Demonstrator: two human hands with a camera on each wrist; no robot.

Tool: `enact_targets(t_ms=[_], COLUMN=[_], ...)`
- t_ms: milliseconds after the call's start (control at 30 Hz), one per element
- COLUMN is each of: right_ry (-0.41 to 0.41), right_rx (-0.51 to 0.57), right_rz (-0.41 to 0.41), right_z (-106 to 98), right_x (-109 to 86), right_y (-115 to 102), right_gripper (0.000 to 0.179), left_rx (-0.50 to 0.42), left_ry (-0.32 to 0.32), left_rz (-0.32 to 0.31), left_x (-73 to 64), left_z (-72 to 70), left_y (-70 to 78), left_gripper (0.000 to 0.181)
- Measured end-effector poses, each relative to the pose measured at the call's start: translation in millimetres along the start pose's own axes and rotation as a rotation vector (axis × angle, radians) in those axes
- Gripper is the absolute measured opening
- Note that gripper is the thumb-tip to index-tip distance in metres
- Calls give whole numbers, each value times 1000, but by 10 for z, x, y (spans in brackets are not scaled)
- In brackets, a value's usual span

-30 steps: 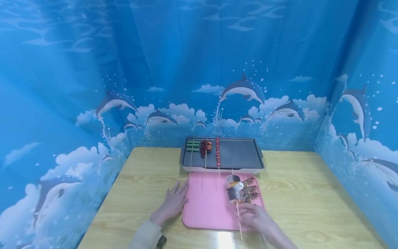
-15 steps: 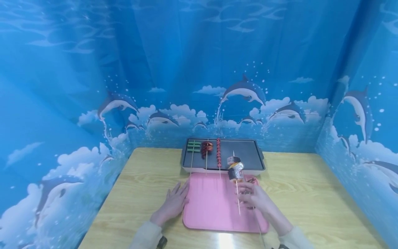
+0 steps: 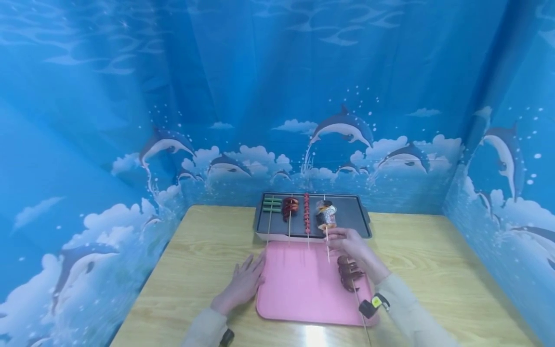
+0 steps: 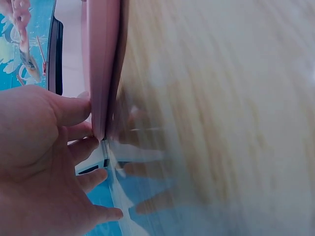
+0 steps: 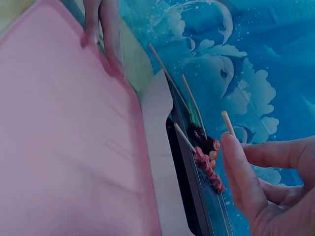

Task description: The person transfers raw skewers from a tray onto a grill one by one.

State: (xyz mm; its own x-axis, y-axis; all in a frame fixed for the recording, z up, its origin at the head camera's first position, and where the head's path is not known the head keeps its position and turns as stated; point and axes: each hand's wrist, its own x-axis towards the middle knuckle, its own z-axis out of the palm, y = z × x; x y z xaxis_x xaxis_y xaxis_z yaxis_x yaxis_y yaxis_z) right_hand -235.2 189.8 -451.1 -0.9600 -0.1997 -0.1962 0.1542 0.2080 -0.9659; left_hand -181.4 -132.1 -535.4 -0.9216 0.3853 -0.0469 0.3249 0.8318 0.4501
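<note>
My right hand (image 3: 349, 245) pinches the wooden stick of a skewer (image 3: 326, 215) threaded with chunky silver, dark and orange pieces. Those chunks lie over the dark griddle (image 3: 349, 212), right of a thin red skewer (image 3: 307, 214). In the right wrist view, thumb and fingers meet on the stick (image 5: 227, 122), whose end pokes out above them. On the left side of the pink tray (image 3: 299, 289), my left hand (image 3: 242, 285) rests with fingers extended. The left wrist view has its thumb and nearest fingers against the tray's rim (image 4: 101, 73).
A green skewer (image 3: 271, 205) and a dark reddish skewer (image 3: 290, 207) lie on the griddle's left part, sticks over its front edge. Another skewer with brown pieces (image 3: 348, 275) lies on the tray's right side, under my right forearm. Dolphin-printed blue curtains (image 3: 260, 120) surround the wooden table (image 3: 195, 241).
My right hand has carried the chunky skewer forward from above the tray to the griddle, uncovering the brown skewer on the tray. The left hand has stayed at the tray's edge.
</note>
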Motion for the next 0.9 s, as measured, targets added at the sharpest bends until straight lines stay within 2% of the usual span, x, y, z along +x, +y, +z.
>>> enact_targets(t_ms=[200,533,767,900], right_ry=[10,-59,-23,37], right_rx=[-96,-36,-82,-190], right_rz=[1,17,49,43], right_z=[-11,-50,-64,-42], right_x=[244,461,498,504], right_y=[5,65,95,93], right_gripper=[48,48,46,44], left_rx=[-3,-11,1,-3], left_ry=[5,-5,3,5], left_rz=[6,-12,-2,1], left_x=[-12,-13,-16,-17], left_z=[-12,-23,-12,-13], left_y=[17,40,27,19], left_gripper=[55,55,55,56])
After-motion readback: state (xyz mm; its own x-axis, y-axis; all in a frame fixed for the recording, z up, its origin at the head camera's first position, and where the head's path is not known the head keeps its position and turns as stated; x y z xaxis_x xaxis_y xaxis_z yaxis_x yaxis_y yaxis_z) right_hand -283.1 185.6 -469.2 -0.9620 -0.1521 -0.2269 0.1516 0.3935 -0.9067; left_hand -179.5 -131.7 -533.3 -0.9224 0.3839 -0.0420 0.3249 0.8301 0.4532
